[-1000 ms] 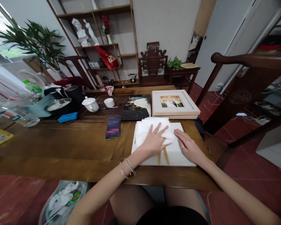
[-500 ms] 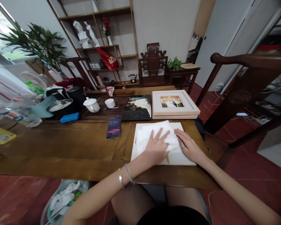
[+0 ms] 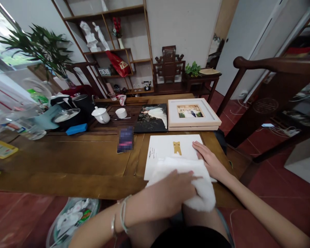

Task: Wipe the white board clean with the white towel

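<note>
My left hand (image 3: 174, 189) is blurred by motion and closed on a white cloth (image 3: 203, 187). The cloth hangs over the near edge of a flat white panel (image 3: 164, 146), above my lap. A small gold bear-shaped piece (image 3: 177, 148) shows on the panel, with fine print and a barcode along its left side. My right hand (image 3: 209, 158) rests on the panel's right edge, fingers stretched out and lying flat. Part of the panel's lower area is hidden under the cloth.
Behind the panel lie a dark photo panel (image 3: 151, 118) and stacked framed pictures (image 3: 193, 113). A phone-sized dark item (image 3: 125, 139), a blue block (image 3: 76, 129), a white lidded cup (image 3: 100, 115) and a small white bowl (image 3: 121, 113) are left. A waste bin (image 3: 59, 206) stands below.
My left hand has drawn the cloth toward me, from the panel's middle to past its near edge, uncovering the gold piece. My right hand has stayed at the panel's right edge.
</note>
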`<action>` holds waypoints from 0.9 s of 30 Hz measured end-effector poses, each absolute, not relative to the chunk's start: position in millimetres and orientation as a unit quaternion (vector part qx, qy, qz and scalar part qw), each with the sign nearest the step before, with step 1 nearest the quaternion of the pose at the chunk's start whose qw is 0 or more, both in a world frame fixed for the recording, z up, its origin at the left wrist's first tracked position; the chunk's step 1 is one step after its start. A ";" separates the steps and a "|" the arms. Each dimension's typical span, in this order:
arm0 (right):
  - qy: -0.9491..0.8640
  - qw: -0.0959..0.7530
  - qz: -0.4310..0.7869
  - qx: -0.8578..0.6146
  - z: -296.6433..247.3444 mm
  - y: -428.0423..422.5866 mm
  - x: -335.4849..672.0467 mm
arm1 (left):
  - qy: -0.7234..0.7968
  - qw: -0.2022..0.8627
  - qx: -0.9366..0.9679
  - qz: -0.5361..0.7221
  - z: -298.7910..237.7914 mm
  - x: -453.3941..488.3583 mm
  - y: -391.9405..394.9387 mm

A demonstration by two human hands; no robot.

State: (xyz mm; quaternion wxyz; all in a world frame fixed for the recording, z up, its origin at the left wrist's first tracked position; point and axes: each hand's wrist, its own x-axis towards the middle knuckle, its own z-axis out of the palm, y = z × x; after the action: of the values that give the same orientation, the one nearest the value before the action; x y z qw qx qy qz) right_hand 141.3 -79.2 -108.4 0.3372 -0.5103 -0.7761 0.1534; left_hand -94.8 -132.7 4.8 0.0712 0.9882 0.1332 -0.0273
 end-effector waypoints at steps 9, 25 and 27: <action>-0.778 0.339 0.113 -0.517 -103.7 -80.2 137.0 | 0.246 0.038 0.965 0.081 16.4 -49.4 -31.2; -0.781 0.346 0.125 -0.504 -108.0 -78.4 137.7 | 0.337 0.076 0.938 -0.031 -16.0 -70.7 -7.7; -0.775 0.354 0.130 -0.506 -111.9 -77.9 138.8 | 0.356 0.083 0.930 -0.033 -14.2 -95.9 -6.0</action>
State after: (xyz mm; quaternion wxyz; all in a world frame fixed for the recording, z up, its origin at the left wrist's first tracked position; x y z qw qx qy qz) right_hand 138.8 -77.9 -111.9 0.3543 -0.5065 -0.7753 0.1298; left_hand -95.9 -6.0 -14.2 0.0826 0.9301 0.3563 -0.0333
